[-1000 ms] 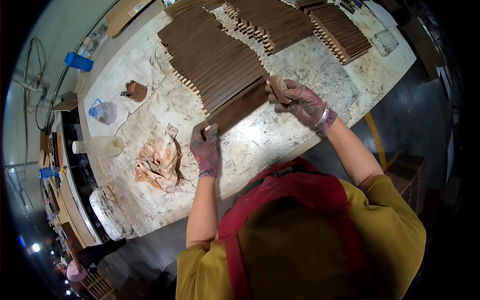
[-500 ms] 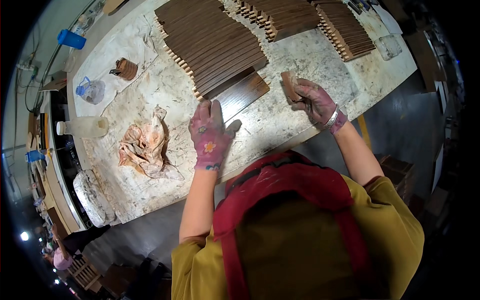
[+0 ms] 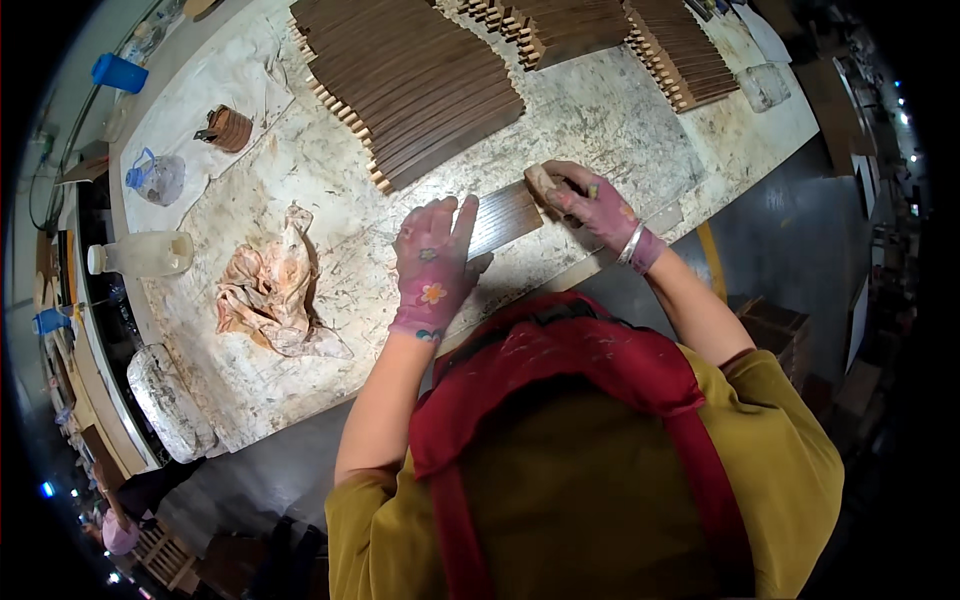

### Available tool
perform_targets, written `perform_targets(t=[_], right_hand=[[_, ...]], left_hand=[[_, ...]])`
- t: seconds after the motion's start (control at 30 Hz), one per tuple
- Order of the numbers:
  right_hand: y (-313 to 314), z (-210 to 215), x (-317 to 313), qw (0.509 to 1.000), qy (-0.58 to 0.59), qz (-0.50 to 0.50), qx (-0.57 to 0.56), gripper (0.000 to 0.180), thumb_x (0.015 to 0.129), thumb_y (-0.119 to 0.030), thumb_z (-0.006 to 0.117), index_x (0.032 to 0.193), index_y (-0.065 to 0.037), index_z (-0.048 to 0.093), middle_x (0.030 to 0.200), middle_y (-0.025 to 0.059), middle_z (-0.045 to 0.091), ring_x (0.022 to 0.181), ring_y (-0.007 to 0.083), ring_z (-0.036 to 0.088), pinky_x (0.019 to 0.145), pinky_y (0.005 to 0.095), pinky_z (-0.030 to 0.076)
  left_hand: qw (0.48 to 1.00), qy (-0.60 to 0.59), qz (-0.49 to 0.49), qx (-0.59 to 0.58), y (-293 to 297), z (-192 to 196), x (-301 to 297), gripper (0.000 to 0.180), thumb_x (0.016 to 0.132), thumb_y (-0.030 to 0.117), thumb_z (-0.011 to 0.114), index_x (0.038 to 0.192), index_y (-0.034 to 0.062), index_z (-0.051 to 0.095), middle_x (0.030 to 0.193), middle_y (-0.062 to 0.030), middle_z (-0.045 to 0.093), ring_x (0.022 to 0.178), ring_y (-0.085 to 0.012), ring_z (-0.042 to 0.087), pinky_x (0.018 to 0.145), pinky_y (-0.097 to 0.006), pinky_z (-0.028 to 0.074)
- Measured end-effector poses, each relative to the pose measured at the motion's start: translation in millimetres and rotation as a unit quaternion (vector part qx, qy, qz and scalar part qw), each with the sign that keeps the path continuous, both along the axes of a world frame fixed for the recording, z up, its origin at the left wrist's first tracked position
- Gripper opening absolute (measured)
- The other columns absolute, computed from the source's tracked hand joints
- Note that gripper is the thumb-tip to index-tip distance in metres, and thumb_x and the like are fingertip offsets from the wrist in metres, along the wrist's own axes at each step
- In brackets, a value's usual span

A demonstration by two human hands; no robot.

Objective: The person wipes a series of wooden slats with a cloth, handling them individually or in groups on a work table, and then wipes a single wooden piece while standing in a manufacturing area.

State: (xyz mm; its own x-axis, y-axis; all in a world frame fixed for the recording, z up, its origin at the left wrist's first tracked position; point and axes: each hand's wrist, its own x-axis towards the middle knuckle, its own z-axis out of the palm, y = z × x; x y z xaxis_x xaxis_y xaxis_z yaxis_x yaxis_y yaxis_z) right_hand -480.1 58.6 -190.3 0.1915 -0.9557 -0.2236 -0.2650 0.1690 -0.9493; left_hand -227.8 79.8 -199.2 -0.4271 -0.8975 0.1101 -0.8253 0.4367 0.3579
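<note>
Grey floor (image 3: 275, 462) borders a stained worktop (image 3: 610, 110), rows of dark boards (image 3: 420, 90) toward its far edge. Near the front edge lies one board (image 3: 507, 222), seemingly stiff and light, best held by its long edges, under a left hand (image 3: 432, 268) resting flat and spread; the right hand (image 3: 598, 208) grips a small block (image 3: 541, 184) at its end.

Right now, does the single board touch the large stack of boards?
Apart: the head view shows a strip of tabletop between the single board and the large stack.
</note>
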Motion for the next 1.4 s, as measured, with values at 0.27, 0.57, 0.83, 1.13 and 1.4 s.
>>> perform_targets(t=[0.27, 0.57, 0.83, 1.13, 1.4], right_hand=[[-5.2, -18.6, 1.6, 0.996, 0.081, -0.005, -0.036, 0.058, 0.091, -0.040, 0.061, 0.130, 0.002, 0.054, 0.110, 0.0159, 0.066, 0.099, 0.0218, 0.062, 0.088, 0.0316, 0.048], [23.3, 7.3, 13.6, 0.976, 0.215, -0.002, -0.044, 0.055, 0.090, -0.035, 0.064, 0.129, 0.003, 0.055, 0.120, 0.0197, 0.064, 0.113, 0.0285, 0.061, 0.097, 0.0340, 0.046], [60.3, 16.6, -29.7, 0.994, 0.111, -0.008, 0.016, 0.052, 0.089, -0.032, 0.067, 0.129, -0.001, 0.056, 0.123, 0.0122, 0.063, 0.111, 0.0204, 0.060, 0.096, 0.0332, 0.046], [46.7, 9.8, 74.0, 0.849, 0.315, 0.236, -0.353, 0.040, 0.081, -0.028, 0.068, 0.120, -0.017, 0.063, 0.090, 0.0071, 0.060, 0.078, 0.0256, 0.062, 0.071, 0.0412, 0.048], [37.2, -12.5, 105.0, 0.796, 0.325, 0.291, -0.418, 0.031, 0.089, -0.022, 0.055, 0.118, -0.026, 0.061, 0.084, 0.0024, 0.060, 0.079, 0.0243, 0.064, 0.069, 0.0390, 0.048]], left_hand=[[0.999, 0.028, 0.005, 0.023, -3.0, -7.6, 3.3, 0.068, 0.075, 0.034, 0.074, 0.137, 0.0137, 0.052, 0.125, -0.0093, 0.058, 0.112, -0.0310, 0.054, 0.092, -0.046, 0.044], [0.999, 0.024, 0.020, 0.024, -1.6, -1.8, 0.7, 0.065, 0.077, 0.034, 0.073, 0.136, 0.0136, 0.053, 0.125, -0.0095, 0.058, 0.112, -0.0313, 0.054, 0.092, -0.046, 0.044], [0.995, 0.074, -0.007, 0.067, -14.1, 1.2, 11.6, 0.053, 0.084, 0.033, 0.069, 0.131, 0.0100, 0.057, 0.122, -0.0136, 0.060, 0.111, -0.0341, 0.056, 0.096, -0.044, 0.045], [0.978, 0.087, -0.108, 0.157, -48.8, -3.9, 50.2, 0.044, 0.088, 0.015, 0.064, 0.132, 0.0180, 0.059, 0.112, -0.0137, 0.056, 0.102, -0.0328, 0.059, 0.088, -0.039, 0.050], [0.971, 0.080, -0.110, 0.196, -53.1, -5.5, 52.5, 0.049, 0.086, 0.011, 0.061, 0.135, 0.0197, 0.058, 0.108, -0.0135, 0.053, 0.101, -0.0303, 0.057, 0.087, -0.037, 0.047]])
